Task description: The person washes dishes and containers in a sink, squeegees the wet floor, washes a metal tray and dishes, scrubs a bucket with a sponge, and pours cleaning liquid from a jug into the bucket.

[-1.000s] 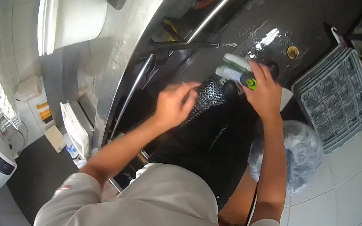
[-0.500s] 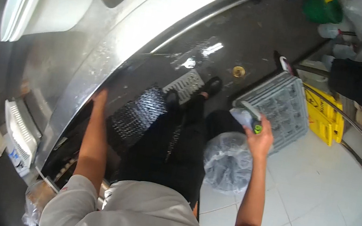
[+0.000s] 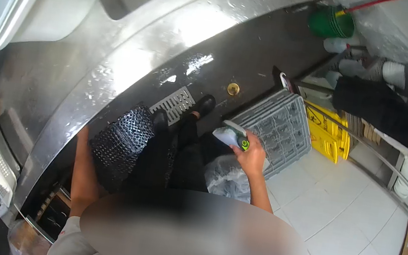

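Note:
My right hand is closed around a whitish, partly see-through object with a round green-and-black mark; I cannot tell whether it is a bottle or a packet. It is held above a bin lined with a clear plastic bag, beside stacked grey plastic racks. My left hand reaches down to the rim of the steel sink counter. The counter edge hides its fingers, so what they touch does not show.
A black perforated mat and a floor drain grate lie by my feet. Large white tubs stand on the counter. To the right are a yellow caution sign, a green bucket and a metal shelf holding white dishes.
My view has shifted, so the surroundings appear further left and more of the shelf and sink shows. My right hand keeps its hold, and my left hand stays at the counter rim.

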`<state>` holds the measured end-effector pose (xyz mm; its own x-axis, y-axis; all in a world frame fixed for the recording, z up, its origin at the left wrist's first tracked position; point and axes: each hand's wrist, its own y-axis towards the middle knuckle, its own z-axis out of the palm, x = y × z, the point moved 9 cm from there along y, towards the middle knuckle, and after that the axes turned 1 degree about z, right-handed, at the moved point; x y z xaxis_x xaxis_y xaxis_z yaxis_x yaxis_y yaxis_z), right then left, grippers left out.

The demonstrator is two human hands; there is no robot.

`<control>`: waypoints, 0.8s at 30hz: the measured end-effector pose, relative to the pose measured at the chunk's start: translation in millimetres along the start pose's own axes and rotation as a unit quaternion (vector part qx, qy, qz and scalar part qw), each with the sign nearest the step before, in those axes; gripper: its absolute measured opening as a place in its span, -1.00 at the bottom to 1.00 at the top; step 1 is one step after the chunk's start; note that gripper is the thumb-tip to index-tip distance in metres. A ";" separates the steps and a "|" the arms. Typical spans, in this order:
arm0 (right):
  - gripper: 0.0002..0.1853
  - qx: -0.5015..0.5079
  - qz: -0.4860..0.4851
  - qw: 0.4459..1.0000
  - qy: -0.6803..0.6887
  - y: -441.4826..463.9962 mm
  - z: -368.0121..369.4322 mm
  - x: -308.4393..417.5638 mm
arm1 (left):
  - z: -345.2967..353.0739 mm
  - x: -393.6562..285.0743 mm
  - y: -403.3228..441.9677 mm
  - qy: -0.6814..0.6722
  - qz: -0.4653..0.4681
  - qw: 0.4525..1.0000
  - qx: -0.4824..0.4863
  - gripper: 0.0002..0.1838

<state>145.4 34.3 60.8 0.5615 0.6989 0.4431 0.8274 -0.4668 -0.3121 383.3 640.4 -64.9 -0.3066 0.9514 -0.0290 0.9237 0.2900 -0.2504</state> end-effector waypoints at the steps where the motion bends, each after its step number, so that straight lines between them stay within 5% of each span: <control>1: -0.28 0.002 -0.016 1.000 -0.007 1.4 0.8 7.0 | -0.4 1.0 -2.7 -0.003 -0.004 1.000 -0.002 -0.55; 14: -0.26 0.056 -0.054 0.997 0.000 7.9 35.8 36.8 | 22.2 5.4 0.7 -0.058 -0.022 0.997 -0.042 -0.58; 24: -0.23 0.106 -0.025 0.993 -0.045 3.1 68.2 13.4 | 59.9 13.5 -23.9 -0.199 0.003 0.965 -0.168 -0.59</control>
<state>154.7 79.2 8.4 0.5092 0.7685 0.3875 0.8274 -0.3131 -0.4662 343.3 640.1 -117.3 -0.3042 0.8571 -0.4157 0.9273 0.3664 0.0768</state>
